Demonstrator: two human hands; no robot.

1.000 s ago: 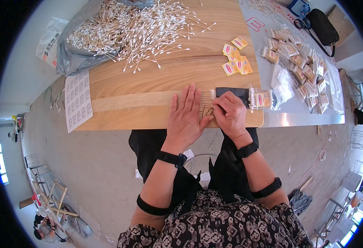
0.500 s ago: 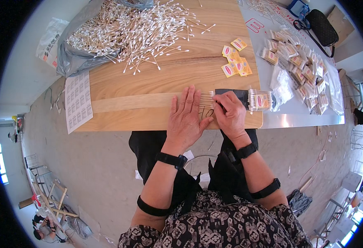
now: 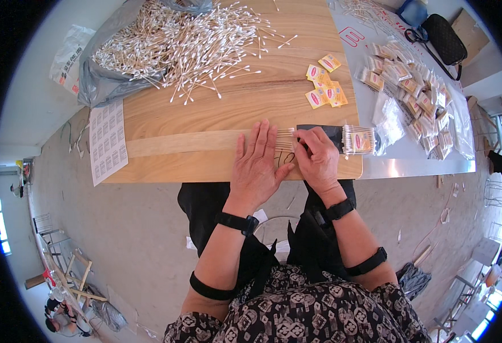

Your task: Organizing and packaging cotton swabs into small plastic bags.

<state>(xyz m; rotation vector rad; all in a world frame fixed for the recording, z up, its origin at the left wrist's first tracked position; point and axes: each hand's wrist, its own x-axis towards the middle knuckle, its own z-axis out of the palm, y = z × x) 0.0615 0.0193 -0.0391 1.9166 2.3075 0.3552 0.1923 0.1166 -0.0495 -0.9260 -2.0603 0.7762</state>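
Observation:
My left hand (image 3: 255, 163) lies flat on the wooden table, fingers stretched out over a row of cotton swabs (image 3: 285, 139) whose right ends stick out beside it. Close to those tips, my right hand (image 3: 318, 159) has its fingers bent and pinched together; what they hold, if anything, is hidden. Under and beyond the right hand lies a black strip (image 3: 326, 132). At its right end rests a bundle of swabs (image 3: 358, 140) in a clear pack with a yellow and white card. A large heap of loose swabs (image 3: 205, 46) spreads across the far left.
A grey plastic bag (image 3: 99, 83) borders the heap. Yellow cards (image 3: 325, 88) lie at the right of the table. Filled swab packs (image 3: 422, 103) pile up on the metal sheet, near clear bags (image 3: 387, 121). A printed sheet (image 3: 108, 140) hangs over the left edge.

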